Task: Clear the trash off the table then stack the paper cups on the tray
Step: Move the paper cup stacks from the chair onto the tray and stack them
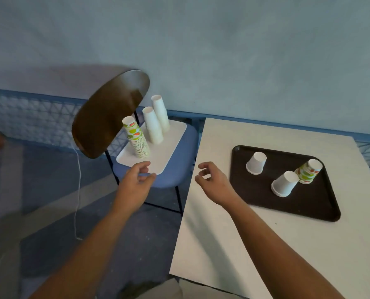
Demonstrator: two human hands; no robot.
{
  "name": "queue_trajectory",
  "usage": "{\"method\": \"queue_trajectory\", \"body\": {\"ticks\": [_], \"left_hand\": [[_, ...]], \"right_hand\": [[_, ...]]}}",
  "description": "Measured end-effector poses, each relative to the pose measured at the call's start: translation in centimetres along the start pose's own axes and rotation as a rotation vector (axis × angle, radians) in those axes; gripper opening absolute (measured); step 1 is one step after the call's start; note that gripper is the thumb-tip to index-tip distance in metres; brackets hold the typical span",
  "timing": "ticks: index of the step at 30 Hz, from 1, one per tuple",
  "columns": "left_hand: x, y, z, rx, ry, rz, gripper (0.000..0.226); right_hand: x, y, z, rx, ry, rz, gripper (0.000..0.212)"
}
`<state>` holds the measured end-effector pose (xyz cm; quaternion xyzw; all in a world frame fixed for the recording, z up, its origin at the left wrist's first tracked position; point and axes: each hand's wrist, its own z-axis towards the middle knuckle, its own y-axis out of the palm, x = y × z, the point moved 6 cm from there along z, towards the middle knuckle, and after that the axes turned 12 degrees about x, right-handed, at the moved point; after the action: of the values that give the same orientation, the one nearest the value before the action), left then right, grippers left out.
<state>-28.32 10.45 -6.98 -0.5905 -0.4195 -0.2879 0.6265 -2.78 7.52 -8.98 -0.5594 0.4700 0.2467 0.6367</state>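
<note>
Left hand [136, 178]: my fingers curl at the near corner of the white tray [169, 152]; I cannot tell if they pinch it.
Right hand [212, 180]: fingers loosely curled, empty, over the bench [212, 244] edge.
Dark tray [322, 210]: on the bench, 3 o'clock of my right hand.
On it: two upturned white cups [256, 162], with a patterned stack [308, 171] at their 3 o'clock.
Chair [175, 175]: 10 o'clock of the bench, carrying the white tray with three cup stacks [152, 126].

Head-worn wide view looks forward and down, close over table [212, 212].
</note>
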Motion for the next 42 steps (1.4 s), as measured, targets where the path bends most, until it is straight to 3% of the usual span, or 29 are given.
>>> {"method": "queue_trajectory", "body": {"ticks": [7, 16, 26, 37, 42], "left_hand": [[-1.3, -1.7, 7.0, 0.046, -0.072, 0.005, 0.046], [-4.1, -3.0, 19.5, 0.086, -0.141, -0.024, 0.072], [-7.9, -0.8, 29.9, -0.053, -0.149, 0.052, 0.101], [-9.8, 1.7, 31.8, -0.185, -0.183, 0.040, 0.051], [-10.6, 2.1, 31.9, -0.172, -0.175, 0.019, 0.058]], "right_hand": [[-4.5, 5.4, 6.3, -0.077, -0.065, -0.044, 0.040], [-9.0, 14.8, 13.2, -0.136, -0.096, -0.160, 0.056], [-12.7, 23.7, 20.1, -0.165, -0.051, -0.225, 0.069], [-15.0, 28.5, 22.8, -0.115, -0.076, -0.224, 0.069], [-14.6, 29.4, 23.3, -0.075, -0.064, -0.247, 0.074]]}}
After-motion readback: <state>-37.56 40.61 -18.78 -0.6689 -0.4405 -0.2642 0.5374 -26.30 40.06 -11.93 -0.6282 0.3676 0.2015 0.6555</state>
